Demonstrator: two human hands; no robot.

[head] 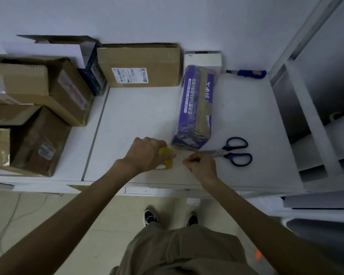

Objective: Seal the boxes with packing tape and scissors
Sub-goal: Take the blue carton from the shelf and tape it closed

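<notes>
Lengthwise, the purple-taped box (194, 108) points away; scissors (229, 151) lie crosswise.

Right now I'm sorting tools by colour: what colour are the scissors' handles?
Dark blue handles on the scissors, clearest in the head view.

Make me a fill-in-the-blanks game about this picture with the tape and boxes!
1. The left hand holds a roll of ____ tape.
2. The scissors have ____ handles.
3. The scissors lie beside the ____ and brown box.
4. The right hand pinches the tape's loose ____.

Missing words: yellow; blue; purple; end
</notes>
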